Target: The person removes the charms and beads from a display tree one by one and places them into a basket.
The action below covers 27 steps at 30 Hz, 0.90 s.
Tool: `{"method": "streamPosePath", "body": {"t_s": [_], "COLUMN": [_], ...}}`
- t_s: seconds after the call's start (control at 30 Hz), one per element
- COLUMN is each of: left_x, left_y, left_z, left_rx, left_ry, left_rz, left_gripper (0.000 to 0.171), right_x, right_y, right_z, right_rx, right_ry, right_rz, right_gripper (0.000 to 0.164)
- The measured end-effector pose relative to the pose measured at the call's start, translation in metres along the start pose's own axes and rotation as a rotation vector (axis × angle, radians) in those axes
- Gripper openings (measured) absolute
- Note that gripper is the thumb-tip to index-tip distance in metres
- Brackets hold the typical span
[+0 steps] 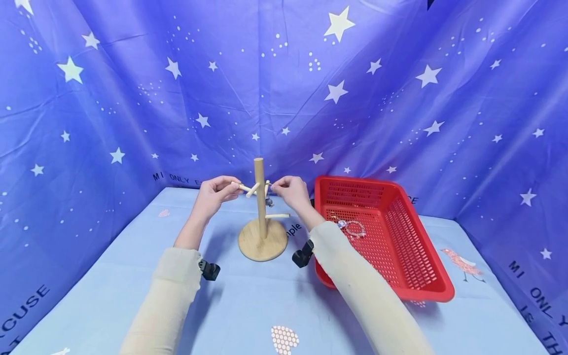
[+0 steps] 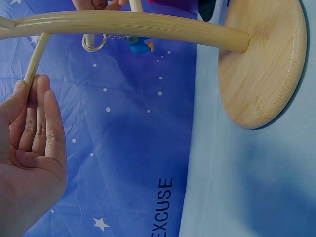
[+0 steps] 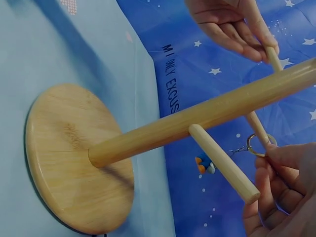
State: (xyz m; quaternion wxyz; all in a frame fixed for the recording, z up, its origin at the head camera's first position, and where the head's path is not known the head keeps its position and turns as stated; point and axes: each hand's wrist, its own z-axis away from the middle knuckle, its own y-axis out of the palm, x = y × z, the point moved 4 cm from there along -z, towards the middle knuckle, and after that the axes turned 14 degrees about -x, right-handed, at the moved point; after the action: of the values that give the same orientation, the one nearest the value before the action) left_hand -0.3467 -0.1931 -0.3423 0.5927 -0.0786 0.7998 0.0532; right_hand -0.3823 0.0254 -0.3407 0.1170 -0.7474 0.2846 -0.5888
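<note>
A wooden stand with pegs (image 1: 260, 212) rises from a round base. At its left, my left hand (image 1: 215, 195) pinches the tip of one peg (image 2: 37, 59) between thumb and fingers. On the far side of the pole, my right hand (image 1: 293, 192) holds the ring of a keychain (image 3: 250, 145). In the right wrist view that ring encircles another peg (image 3: 257, 129), with thumb and fingers at the peg's end. A small blue figure (image 2: 139, 45) dangles from the ring on a short chain. A lower peg (image 3: 224, 163) carries nothing.
A red perforated basket (image 1: 430, 298) stands to the right, beneath my right forearm. Inside lie a beaded bracelet (image 1: 356, 229) and other small trinkets with a gold ring. A star-printed blue curtain (image 1: 284, 88) encloses the back and sides of the light blue table (image 1: 239, 305).
</note>
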Motion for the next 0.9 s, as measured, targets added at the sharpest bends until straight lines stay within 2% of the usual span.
{"method": "streamPosePath", "body": {"t_s": [0.3, 0.63, 0.9], "left_x": [0.001, 0.002, 0.000], "left_y": [0.001, 0.003, -0.001], "left_z": [-0.001, 0.000, -0.001], "left_rx": [0.003, 0.006, 0.004], "left_ry": [-0.014, -0.005, -0.005], "left_rz": [-0.013, 0.020, 0.006], "left_gripper": [0.032, 0.014, 0.028], "right_x": [0.001, -0.004, -0.013], "right_y": [0.000, -0.012, -0.028], "right_z": [-0.010, -0.015, -0.017], "right_rx": [-0.087, -0.137, -0.167], "right_ry": [-0.035, -0.023, -0.023], "right_rz": [-0.001, -0.008, -0.031], "right_gripper": [0.014, 0.014, 0.013]}}
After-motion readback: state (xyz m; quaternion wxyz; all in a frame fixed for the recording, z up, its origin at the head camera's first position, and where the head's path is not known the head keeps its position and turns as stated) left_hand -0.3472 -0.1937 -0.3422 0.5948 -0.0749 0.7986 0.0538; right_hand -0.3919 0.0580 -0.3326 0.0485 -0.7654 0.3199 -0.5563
